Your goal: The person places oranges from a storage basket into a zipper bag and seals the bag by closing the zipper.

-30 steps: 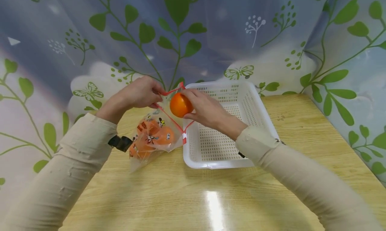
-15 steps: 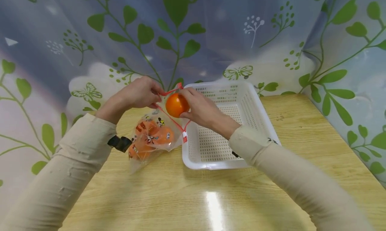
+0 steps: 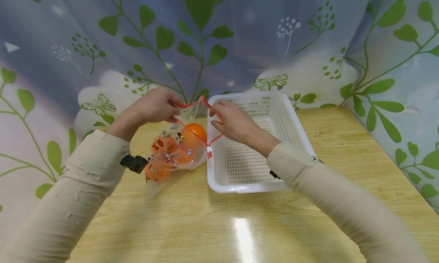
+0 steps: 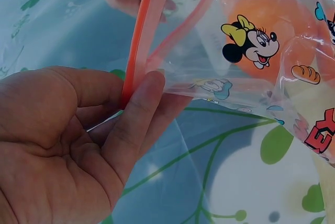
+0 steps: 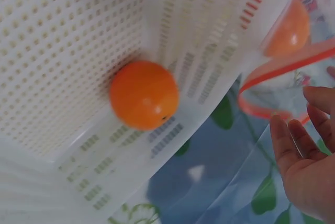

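My left hand (image 3: 156, 106) fingers (image 4: 137, 113) pinch the red zip rim (image 4: 140, 46) of the clear cartoon-print bag (image 3: 173, 152), holding its mouth up. My right hand (image 3: 233, 122) is at the rim's other side by the basket's left wall; whether those fingers (image 5: 293, 139) grip it I cannot tell, in the wrist view they look loose beside it. Top orange (image 3: 194, 133) sits inside the bag with other oranges below. Bag bottom rests on the wooden desk (image 3: 240, 225), just beside the white basket (image 3: 291, 118). The right wrist view shows an orange (image 5: 144, 94) against the basket mesh.
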Tool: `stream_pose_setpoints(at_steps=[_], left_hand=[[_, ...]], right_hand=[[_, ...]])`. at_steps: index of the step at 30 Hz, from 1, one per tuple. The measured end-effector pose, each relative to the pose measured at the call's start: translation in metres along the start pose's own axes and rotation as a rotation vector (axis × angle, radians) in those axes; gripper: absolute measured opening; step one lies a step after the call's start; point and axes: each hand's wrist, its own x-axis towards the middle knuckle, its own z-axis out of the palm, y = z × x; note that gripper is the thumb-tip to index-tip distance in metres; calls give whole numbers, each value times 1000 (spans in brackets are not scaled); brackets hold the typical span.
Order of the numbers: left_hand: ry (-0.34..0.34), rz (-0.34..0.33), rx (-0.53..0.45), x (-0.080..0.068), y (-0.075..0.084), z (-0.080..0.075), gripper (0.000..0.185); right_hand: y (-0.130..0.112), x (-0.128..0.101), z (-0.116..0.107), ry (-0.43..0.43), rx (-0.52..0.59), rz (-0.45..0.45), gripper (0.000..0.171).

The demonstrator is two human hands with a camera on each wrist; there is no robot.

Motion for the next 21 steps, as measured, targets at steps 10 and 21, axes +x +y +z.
stream_pose_setpoints(at_steps=[10, 21], left_hand=[[-12, -11, -5, -2, -1, -1, 28], [-23, -15, 14, -4, 1, -1, 25]], right_hand=[[39, -5, -15, -64, 36, 215, 25], [70, -4, -13, -333, -36, 316, 51]])
